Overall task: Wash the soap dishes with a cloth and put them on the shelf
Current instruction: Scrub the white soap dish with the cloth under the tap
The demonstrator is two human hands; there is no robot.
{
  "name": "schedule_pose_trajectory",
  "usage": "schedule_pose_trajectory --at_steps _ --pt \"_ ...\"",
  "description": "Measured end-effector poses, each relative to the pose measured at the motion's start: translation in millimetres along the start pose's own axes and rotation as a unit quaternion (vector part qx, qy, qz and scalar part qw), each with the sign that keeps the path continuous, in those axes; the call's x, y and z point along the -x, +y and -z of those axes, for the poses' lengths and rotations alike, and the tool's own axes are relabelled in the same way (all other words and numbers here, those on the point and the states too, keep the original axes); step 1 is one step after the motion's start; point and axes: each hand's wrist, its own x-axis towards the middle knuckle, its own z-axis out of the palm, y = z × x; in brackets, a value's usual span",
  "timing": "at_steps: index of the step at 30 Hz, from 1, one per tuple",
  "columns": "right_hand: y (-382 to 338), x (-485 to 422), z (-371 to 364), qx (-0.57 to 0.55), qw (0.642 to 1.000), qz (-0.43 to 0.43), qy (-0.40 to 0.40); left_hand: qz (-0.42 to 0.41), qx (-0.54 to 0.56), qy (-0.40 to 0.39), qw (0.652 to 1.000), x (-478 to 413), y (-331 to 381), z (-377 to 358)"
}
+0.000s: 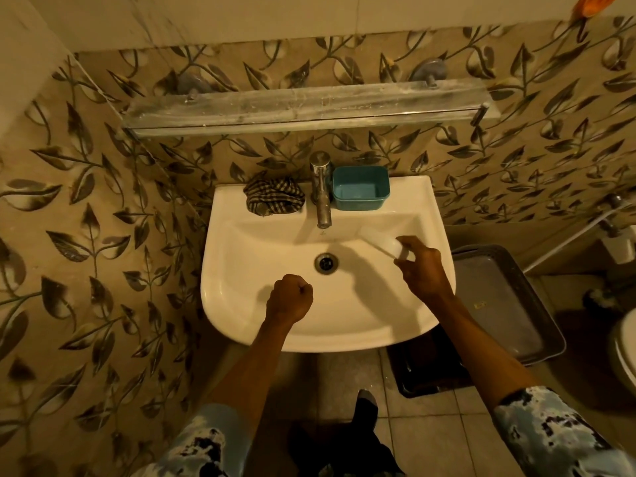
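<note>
My right hand (421, 266) grips a white soap dish (380, 241) by its near end, holding it tilted over the right side of the white sink (241, 242). Over the basin's front left, my left hand (290, 297) is balled in a fist with nothing in it. A teal soap dish (359, 192) rests on the sink's back ledge, right of the chrome tap (321, 191). Left of the tap lies a crumpled checked cloth (275, 199). A glass shelf (303, 106) hangs on the wall above the sink, with nothing on it.
The drain (326, 262) sits mid-basin. A grey tray or bin lid (502, 304) stands on the floor right of the sink, with a toilet edge (624, 349) beyond it. Leaf-patterned tiled walls close in at the left and back.
</note>
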Motion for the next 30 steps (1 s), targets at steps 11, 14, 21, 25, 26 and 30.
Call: schedule_pose_trajectory --at_steps 11,14,21,25,26,30 --pt "9.7 -0.2 -22.8 -0.427 0.860 -0.277 -0.018 -0.066 -0.110 0.132 0.983 -103.0 38.6 55.3" --pt "14.2 2.7 -37.7 -0.534 0.776 -0.334 -0.027 -0.073 -0.096 0.141 0.983 -137.9 48.1 65.5" --pt "20.2 -2.7 -59.4 -0.582 0.736 -0.338 -0.068 -0.087 -0.249 0.085 0.961 -178.9 41.3 54.3" --pt "21.5 -8.8 -61.6 -0.599 0.724 -0.333 -0.072 -0.110 -0.334 0.148 0.924 -183.8 33.9 57.5" --pt "21.6 -10.6 -61.8 -0.604 0.721 -0.331 -0.074 -0.118 -0.361 0.157 0.912 -183.7 32.0 58.1" --pt "17.4 -19.4 -62.3 -0.608 0.721 -0.325 -0.076 -0.078 -0.350 0.178 0.916 -170.6 27.5 59.3"
